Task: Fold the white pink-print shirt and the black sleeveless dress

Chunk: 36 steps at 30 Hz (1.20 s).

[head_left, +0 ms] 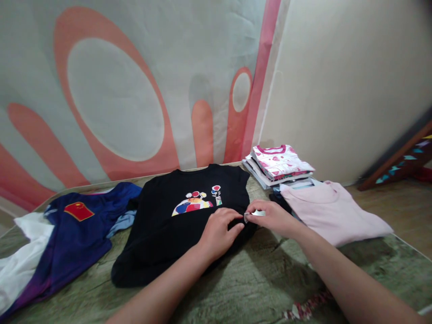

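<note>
Black T-shirt (151, 238) lies print side up in the middle of the wood-patterned table (249, 292), its neckline toward the wall and its lower part rumpled and thick along the near edge. The left hand (221, 231) rests on its right side, partly open, fingers bent and thumb apart, the index fingertip reaching the shirt's edge. Just beside it, the right hand (270, 217) is closed in a pinch, thumb and index finger on a small pale piece (246, 218) at that edge; what the piece is cannot be told.

To the left lie a dark blue shirt (81, 243) with a red patch, a white garment (23, 265) and a light blue cloth (124, 222). To the right, a pale pink top (337, 213) lies in front of a stack of folded clothes (280, 164), topped by a white one with a pink-red collar and print.
</note>
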Available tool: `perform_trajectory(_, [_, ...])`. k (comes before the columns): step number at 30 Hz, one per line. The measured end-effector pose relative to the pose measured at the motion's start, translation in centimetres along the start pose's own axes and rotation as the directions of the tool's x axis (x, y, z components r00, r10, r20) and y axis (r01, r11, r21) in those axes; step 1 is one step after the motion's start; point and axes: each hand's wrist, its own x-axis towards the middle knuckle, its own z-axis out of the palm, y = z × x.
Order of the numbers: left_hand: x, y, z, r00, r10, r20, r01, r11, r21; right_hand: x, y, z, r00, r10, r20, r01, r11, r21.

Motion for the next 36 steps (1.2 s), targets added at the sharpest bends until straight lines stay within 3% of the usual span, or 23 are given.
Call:
perform_trajectory(4, [0.1, -0.3, 1.0, 0.997, -0.048, -0.067, 0.041, 0.994, -0.105, 0.3, -0.1, 1.0, 0.989, 0.143, -0.030, -0.136, 0.978, 0.161])
perform_trajectory(8, [1.0, -0.4, 1.3, 0.985, -0.124, -0.123, 0.093, 0.968, -0.232, 0.3, -0.3, 1.7, 0.979, 0.201, -0.043, -0.173, 0.917, 0.360])
perform_trajectory(12, [1.1, -0.6, 0.5, 0.976, -0.218, -0.013, 0.197, 0.904, -0.378, 0.2, -0.7, 1.9, 0.973, 0.231, -0.015, -0.183, 0.807, 0.561])
perform_trajectory(17, [1.0, -0.8, -0.9, 0.967, -0.241, 0.079, 0.245, 0.810, -0.533, 0.1, -1.0, 2.5, 0.962, 0.267, 0.064, -0.232, 0.665, 0.710])
perform_trajectory(27, [0.9, -0.9, -2.1, 0.979, -0.169, 0.118, 0.206, 0.821, -0.533, -0.3, -2.0, 3.9, 0.962, 0.267, 0.057, -0.208, 0.582, 0.786])
perform_trajectory(33, [0.9, -0.7, -2.1, 0.973, -0.173, -0.151, 0.124, 0.948, -0.292, -0.5, -2.2, 4.7, 0.963, 0.270, -0.011, -0.164, 0.614, 0.773])
perform_trajectory(36, [0.7, -0.4, -2.1, 0.976, -0.195, -0.093, 0.149, 0.920, -0.363, -0.5, -2.1, 4.7, 0.959, 0.281, 0.025, -0.185, 0.558, 0.809])
